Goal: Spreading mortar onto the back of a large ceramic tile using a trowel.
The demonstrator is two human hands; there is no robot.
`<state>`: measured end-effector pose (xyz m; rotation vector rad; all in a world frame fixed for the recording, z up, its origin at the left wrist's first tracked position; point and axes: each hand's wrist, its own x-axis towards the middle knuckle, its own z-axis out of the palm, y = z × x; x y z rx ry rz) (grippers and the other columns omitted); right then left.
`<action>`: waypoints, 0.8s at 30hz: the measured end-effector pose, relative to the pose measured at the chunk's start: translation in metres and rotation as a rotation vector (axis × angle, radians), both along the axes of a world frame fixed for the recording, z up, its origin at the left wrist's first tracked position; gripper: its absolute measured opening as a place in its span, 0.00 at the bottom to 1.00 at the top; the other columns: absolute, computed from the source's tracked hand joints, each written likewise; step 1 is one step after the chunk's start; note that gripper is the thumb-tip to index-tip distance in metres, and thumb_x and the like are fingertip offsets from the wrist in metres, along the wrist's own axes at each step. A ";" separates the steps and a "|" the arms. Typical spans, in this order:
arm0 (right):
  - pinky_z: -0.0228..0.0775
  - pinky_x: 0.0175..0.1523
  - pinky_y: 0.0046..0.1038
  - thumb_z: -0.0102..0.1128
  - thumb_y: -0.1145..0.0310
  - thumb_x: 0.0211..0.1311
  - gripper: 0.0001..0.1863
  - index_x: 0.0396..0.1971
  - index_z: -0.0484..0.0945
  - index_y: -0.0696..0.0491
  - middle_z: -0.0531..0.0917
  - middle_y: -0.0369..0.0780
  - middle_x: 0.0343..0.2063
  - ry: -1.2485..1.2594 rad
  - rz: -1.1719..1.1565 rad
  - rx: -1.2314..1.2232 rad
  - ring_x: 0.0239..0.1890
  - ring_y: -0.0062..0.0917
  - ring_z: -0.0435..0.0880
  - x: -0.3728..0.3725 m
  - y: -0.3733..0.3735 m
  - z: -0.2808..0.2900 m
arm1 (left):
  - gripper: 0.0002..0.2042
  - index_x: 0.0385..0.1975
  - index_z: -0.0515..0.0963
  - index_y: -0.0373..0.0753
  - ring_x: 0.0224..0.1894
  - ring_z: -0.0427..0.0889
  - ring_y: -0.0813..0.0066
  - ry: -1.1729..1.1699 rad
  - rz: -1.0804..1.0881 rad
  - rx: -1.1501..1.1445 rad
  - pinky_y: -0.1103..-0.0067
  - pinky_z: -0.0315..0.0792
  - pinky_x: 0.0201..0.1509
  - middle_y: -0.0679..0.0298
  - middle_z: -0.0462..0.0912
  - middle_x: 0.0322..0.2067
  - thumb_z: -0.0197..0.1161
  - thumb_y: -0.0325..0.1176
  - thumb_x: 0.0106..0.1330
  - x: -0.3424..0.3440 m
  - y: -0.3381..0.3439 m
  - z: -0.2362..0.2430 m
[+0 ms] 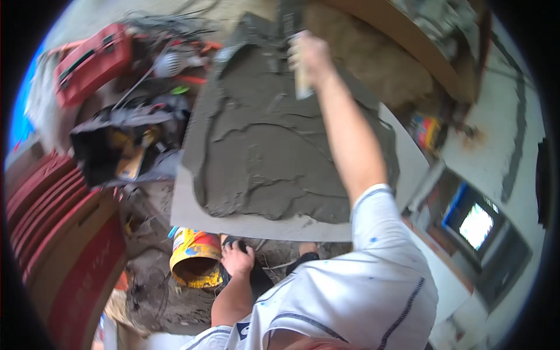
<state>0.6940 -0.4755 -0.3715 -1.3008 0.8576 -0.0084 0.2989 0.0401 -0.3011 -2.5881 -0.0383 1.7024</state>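
Right hand (312,55) is closed around a pale wooden handle (302,87) at the far edge of the large tile (245,224), which is coated with grey mortar (274,151). What the handle carries is blurred. Left hand (238,259) is rested, fingers spread, on a dark knee beside the yellow bucket (195,259), partly hidden beneath the tile.

Right hand (311,57) stretched far forward on a straight arm, fingers clenched; left hand (238,259) low, resting near the knee.
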 end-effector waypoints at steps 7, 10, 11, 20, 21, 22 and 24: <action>0.74 0.39 0.43 0.62 0.54 0.79 0.20 0.36 0.81 0.58 0.82 0.48 0.25 0.355 -0.036 -0.656 0.28 0.35 0.81 -0.270 -0.002 0.001 | 0.30 0.66 0.81 0.44 0.68 0.78 0.49 -0.067 -0.104 -0.024 0.55 0.75 0.69 0.53 0.77 0.69 0.64 0.55 0.68 -0.017 -0.035 -0.004; 0.74 0.35 0.38 0.61 0.53 0.81 0.21 0.36 0.83 0.57 0.83 0.43 0.24 0.497 -0.128 -0.835 0.26 0.27 0.81 -0.418 -0.072 -0.008 | 0.30 0.66 0.81 0.44 0.68 0.78 0.49 -0.058 -0.135 -0.015 0.55 0.75 0.70 0.53 0.78 0.68 0.65 0.54 0.69 -0.028 -0.051 -0.003; 0.73 0.31 0.35 0.60 0.52 0.81 0.20 0.37 0.83 0.55 0.82 0.39 0.23 0.568 -0.251 -0.642 0.24 0.23 0.80 -0.463 -0.095 -0.005 | 0.30 0.66 0.81 0.44 0.67 0.79 0.49 -0.066 -0.161 -0.001 0.55 0.76 0.69 0.53 0.78 0.67 0.65 0.54 0.68 -0.033 -0.055 -0.003; 0.71 0.25 0.27 0.52 0.48 0.86 0.20 0.47 0.80 0.50 0.76 0.31 0.26 0.576 -0.884 -0.066 0.21 0.19 0.74 -0.767 -0.134 0.036 | 0.28 0.63 0.83 0.45 0.66 0.80 0.49 -0.116 -0.313 0.088 0.56 0.77 0.68 0.54 0.78 0.67 0.65 0.55 0.68 -0.086 -0.092 -0.006; 0.69 0.27 0.26 0.50 0.45 0.86 0.22 0.47 0.79 0.50 0.76 0.31 0.28 0.360 -1.085 0.132 0.22 0.19 0.73 -0.781 -0.133 0.026 | 0.28 0.63 0.83 0.46 0.66 0.80 0.49 -0.122 -0.327 0.077 0.56 0.77 0.68 0.54 0.79 0.68 0.65 0.56 0.68 -0.093 -0.095 -0.005; 0.68 0.28 0.25 0.48 0.43 0.87 0.24 0.48 0.79 0.50 0.76 0.31 0.29 0.128 -1.264 0.332 0.23 0.18 0.72 -0.794 -0.134 0.018 | 0.28 0.63 0.83 0.46 0.66 0.80 0.49 -0.136 -0.342 0.068 0.56 0.77 0.68 0.54 0.79 0.68 0.65 0.56 0.68 -0.097 -0.099 -0.006; 0.64 0.30 0.24 0.47 0.42 0.86 0.25 0.50 0.78 0.50 0.71 0.29 0.29 -0.142 -1.219 0.430 0.23 0.17 0.67 -0.765 -0.148 -0.002 | 0.27 0.62 0.84 0.47 0.66 0.81 0.49 -0.118 -0.345 0.082 0.57 0.77 0.68 0.54 0.79 0.68 0.65 0.56 0.69 -0.104 -0.105 -0.005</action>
